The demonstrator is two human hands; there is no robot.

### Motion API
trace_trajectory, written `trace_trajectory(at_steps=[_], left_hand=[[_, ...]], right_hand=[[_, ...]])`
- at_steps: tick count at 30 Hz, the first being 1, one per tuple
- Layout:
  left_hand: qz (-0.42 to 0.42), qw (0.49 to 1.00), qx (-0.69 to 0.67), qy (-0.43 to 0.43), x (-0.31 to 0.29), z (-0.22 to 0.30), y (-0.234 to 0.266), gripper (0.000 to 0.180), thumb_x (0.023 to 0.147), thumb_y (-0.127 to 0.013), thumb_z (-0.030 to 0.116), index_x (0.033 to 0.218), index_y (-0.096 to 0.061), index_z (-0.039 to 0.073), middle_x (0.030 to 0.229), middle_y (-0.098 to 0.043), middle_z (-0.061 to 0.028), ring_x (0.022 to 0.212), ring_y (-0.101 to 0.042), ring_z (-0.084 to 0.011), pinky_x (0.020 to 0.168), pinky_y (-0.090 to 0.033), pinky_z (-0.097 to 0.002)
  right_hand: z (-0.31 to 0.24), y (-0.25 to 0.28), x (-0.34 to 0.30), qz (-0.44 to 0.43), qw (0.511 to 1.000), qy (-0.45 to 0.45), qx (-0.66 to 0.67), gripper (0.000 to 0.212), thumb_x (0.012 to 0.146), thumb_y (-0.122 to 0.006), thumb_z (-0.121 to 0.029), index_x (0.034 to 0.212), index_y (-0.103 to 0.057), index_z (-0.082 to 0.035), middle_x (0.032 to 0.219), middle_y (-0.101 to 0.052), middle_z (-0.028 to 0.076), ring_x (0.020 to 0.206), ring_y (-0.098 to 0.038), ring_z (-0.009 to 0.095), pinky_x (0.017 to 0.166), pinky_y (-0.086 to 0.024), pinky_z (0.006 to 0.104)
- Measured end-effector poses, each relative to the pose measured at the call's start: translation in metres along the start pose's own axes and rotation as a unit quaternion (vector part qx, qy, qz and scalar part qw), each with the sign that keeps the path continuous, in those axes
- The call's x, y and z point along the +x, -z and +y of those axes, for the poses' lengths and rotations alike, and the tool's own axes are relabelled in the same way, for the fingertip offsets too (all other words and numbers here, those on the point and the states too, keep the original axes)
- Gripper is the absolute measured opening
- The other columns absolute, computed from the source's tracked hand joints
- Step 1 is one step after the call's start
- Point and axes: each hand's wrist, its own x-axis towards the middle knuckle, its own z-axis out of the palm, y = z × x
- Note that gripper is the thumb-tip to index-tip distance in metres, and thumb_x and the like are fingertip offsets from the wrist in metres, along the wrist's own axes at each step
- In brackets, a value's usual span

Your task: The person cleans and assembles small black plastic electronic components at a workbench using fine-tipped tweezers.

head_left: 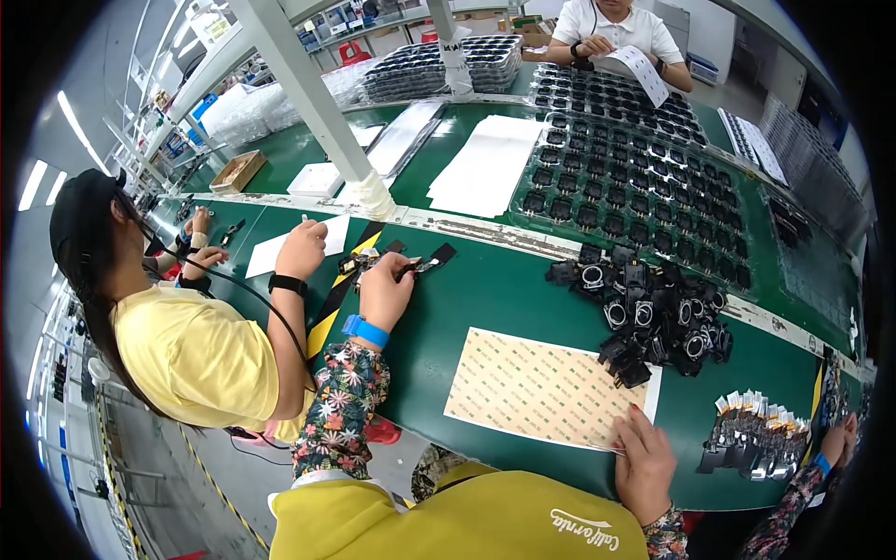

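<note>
My left hand, with a blue band at its wrist, reaches forward over the green bench. Its fingers are closed on a small black part with a flat, squarish end. Beside it, more small dark parts lie near the yellow-and-black tape. My right hand rests at the near right corner of a beige patterned adhesive sheet, its fingers stretched out along the edge. A white sheet shows from under the right side of the beige one.
A heap of black parts with silver rings lies past the beige sheet, partly over its corner. Small flex-cable parts lie at right. Clear trays of black parts stand beyond the rail. A co-worker in yellow sits at left; others work opposite and at right.
</note>
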Motion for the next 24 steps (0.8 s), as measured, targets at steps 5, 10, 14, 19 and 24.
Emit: trace_trajectory(at_steps=[5, 10, 14, 19, 24], left_hand=[[0.049, 0.994, 0.093, 0.018, -0.007, -0.012, 0.021, 0.009, 0.076, -0.065, 0.007, 0.085, -0.063, 0.003, 0.097, -0.064, -0.0152, 0.084, -0.064, -0.026, 0.072, -0.049, -0.0314], [0.113, 0.954, 0.263, -0.085, -0.009, -0.027, 0.024, 0.027, 0.08, -0.062, 0.019, 0.104, -0.062, 0.008, 0.114, -0.059, -0.0164, 0.107, -0.054, -0.0336, 0.087, -0.044, -0.0419], [0.134, 0.931, 0.321, -0.113, 0.0, -0.051, 0.01, 0.038, 0.085, -0.057, 0.03, 0.119, -0.057, 0.014, 0.129, -0.05, -0.0165, 0.118, -0.045, -0.0382, 0.094, -0.039, -0.0465], [0.085, 0.952, 0.283, -0.08, 0.026, -0.092, 0.009, 0.039, 0.09, -0.051, 0.034, 0.125, -0.054, 0.018, 0.13, -0.049, -0.0164, 0.118, -0.044, -0.0402, 0.095, -0.038, -0.0498], [0.109, 0.94, 0.31, -0.094, 0.036, -0.071, 0.002, 0.039, 0.09, -0.051, 0.029, 0.125, -0.052, 0.013, 0.127, -0.051, -0.0178, 0.115, -0.047, -0.0401, 0.095, -0.039, -0.0471]], right_hand=[[0.004, -0.003, -0.003, 0.004, 1.0, 0.005, 0.014, 0.035, 0.071, -0.061, 0.004, 0.105, -0.064, -0.005, 0.115, -0.059, 0.015, 0.08, -0.058, 0.031, 0.068, -0.049, 0.0364], [0.004, -0.002, -0.002, 0.006, 1.0, 0.007, 0.011, 0.037, 0.071, -0.062, 0.003, 0.106, -0.064, -0.005, 0.115, -0.059, 0.015, 0.079, -0.059, 0.03, 0.067, -0.05, 0.036], [0.002, 0.002, -0.003, 0.007, 1.0, -0.006, 0.001, 0.037, 0.07, -0.063, 0.003, 0.106, -0.063, -0.006, 0.115, -0.059, 0.014, 0.078, -0.059, 0.03, 0.067, -0.05, 0.0359], [0.006, -0.001, 0.001, 0.006, 1.0, -0.008, -0.003, 0.036, 0.069, -0.064, 0.001, 0.104, -0.063, -0.007, 0.114, -0.059, 0.013, 0.077, -0.059, 0.029, 0.066, -0.05, 0.0351], [0.012, -0.006, 0.0, 0.024, 0.999, 0.027, -0.028, 0.034, 0.067, -0.065, 0.0, 0.101, -0.063, -0.007, 0.114, -0.059, 0.011, 0.074, -0.058, 0.024, 0.063, -0.05, 0.0328]])
